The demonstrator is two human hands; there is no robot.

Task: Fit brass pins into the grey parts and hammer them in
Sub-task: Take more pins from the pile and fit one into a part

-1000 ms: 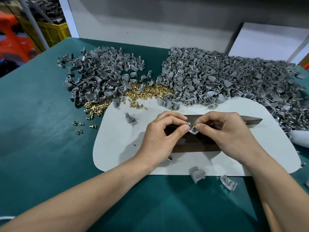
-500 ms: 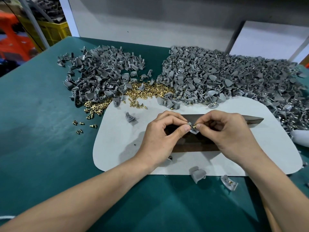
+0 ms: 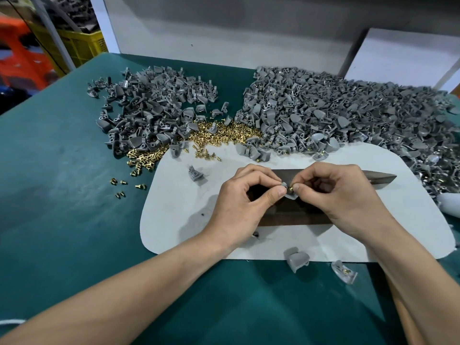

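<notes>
My left hand (image 3: 245, 207) pinches a small grey part (image 3: 290, 194) between thumb and forefinger above a dark metal block (image 3: 296, 215). My right hand (image 3: 341, 195) pinches a brass pin (image 3: 290, 188) at the part's top. Both hands meet over the middle of a white mat (image 3: 179, 215). Loose brass pins (image 3: 219, 135) lie in a heap at the mat's far edge. A pile of grey parts (image 3: 154, 113) sits at the far left. A larger pile of grey parts with pins (image 3: 348, 115) spreads to the far right.
The green table (image 3: 62, 195) carries the mat. One grey part (image 3: 196, 173) lies on the mat's left. Two more, a plain one (image 3: 297, 258) and one with brass pins (image 3: 344, 272), lie at the mat's near edge. Stray pins (image 3: 119, 188) dot the cloth. A yellow crate (image 3: 79, 46) stands far left.
Both hands stay together over the block; the fingers have shifted only slightly on the part and pin.
</notes>
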